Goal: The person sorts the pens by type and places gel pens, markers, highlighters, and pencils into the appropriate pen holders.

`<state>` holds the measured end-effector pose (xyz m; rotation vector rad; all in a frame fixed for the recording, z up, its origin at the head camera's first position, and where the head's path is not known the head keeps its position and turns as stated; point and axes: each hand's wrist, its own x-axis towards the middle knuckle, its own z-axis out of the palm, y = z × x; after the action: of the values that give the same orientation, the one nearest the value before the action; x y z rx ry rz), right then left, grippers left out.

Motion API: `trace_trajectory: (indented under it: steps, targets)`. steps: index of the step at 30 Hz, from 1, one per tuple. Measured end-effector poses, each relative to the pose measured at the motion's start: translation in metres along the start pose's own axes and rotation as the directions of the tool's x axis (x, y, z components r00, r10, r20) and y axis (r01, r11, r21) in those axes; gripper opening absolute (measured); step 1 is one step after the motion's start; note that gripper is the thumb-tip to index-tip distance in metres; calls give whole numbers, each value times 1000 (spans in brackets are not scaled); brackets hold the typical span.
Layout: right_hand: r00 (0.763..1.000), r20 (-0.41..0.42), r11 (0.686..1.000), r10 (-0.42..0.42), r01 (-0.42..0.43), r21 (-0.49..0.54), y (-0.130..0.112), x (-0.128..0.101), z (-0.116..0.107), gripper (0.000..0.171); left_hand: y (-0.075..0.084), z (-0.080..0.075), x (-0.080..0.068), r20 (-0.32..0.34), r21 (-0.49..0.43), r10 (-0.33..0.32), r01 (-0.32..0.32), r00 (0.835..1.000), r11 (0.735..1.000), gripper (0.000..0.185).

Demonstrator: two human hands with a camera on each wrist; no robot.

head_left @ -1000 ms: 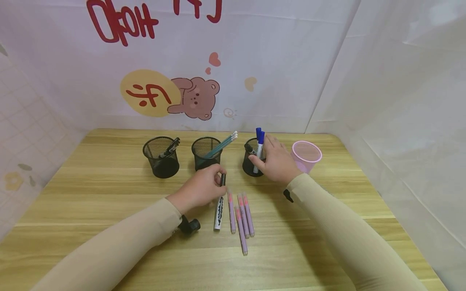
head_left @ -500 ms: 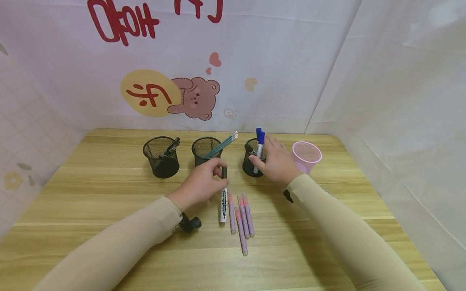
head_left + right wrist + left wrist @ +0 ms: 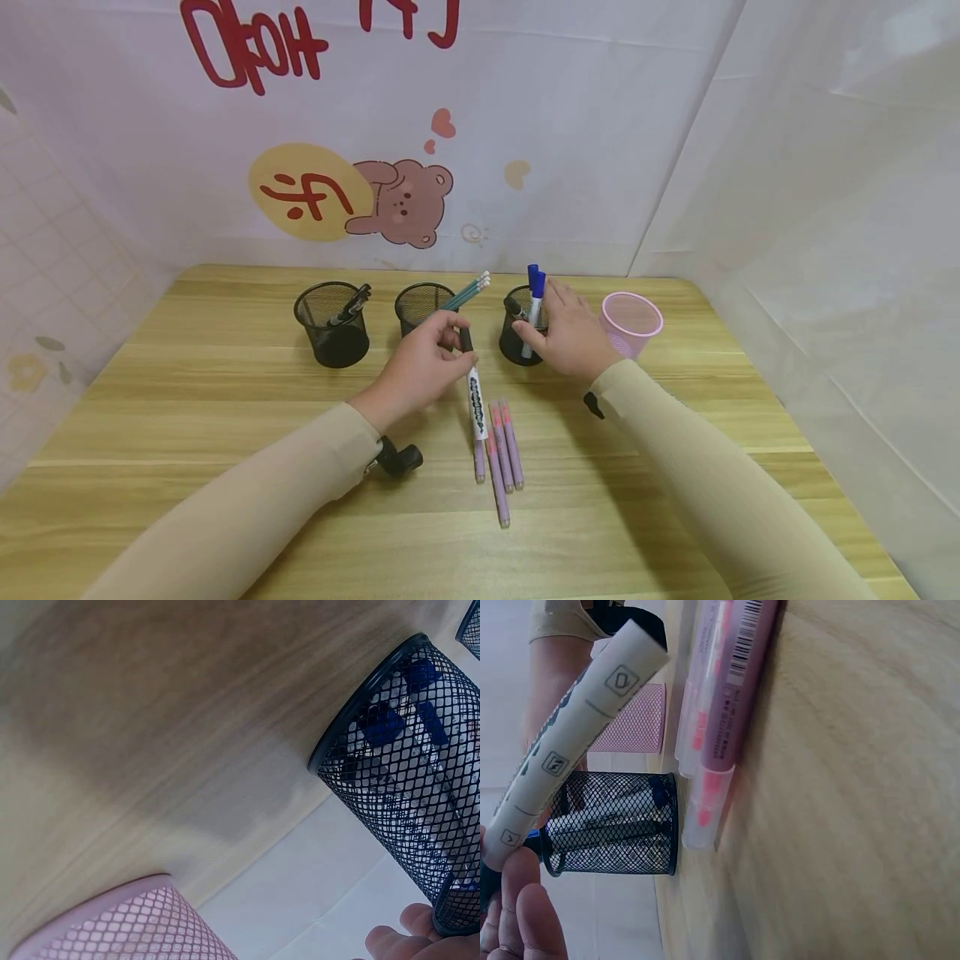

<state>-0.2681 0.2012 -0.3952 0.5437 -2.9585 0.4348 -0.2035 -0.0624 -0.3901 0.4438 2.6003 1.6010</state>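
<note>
My left hand (image 3: 422,360) pinches a white marker (image 3: 477,407) near its black cap, the white end slanting down over one of several purple highlighters (image 3: 512,454). In the left wrist view the marker (image 3: 581,724) crosses in front of a black mesh pen cup. My right hand (image 3: 576,335) holds that cup (image 3: 513,348) from its right side, thumb in front and fingers behind. Two blue-capped markers (image 3: 536,302) and a black-capped one stand in it. The right wrist view has my fingertips (image 3: 416,921) at the cup's rim.
Farther left stand two more black mesh cups, one with black pens (image 3: 351,305), one with teal pencils (image 3: 467,292). A pink mesh cup (image 3: 632,335) stands right of my right hand. White printed cloth (image 3: 585,167) hangs behind the wooden table (image 3: 187,400).
My left hand has lifted the white marker and moved it up and to the right, tilting it, so it now overlaps the leftmost highlighter. The right hand stays at the cup.
</note>
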Motion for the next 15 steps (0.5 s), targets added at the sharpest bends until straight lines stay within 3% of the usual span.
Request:
trace_trajectory:
  steps: [7, 15]
  targets:
    - [1000, -3, 1000, -2, 2, -3, -1, -1, 0, 98, 1, 2, 5, -42, -124, 24, -29, 999, 992, 41]
    - [1000, -7, 1000, -8, 8, -6, 1, 0, 2, 96, 6, 4, 9, -106, -268, 54, -81, 993, 960, 40]
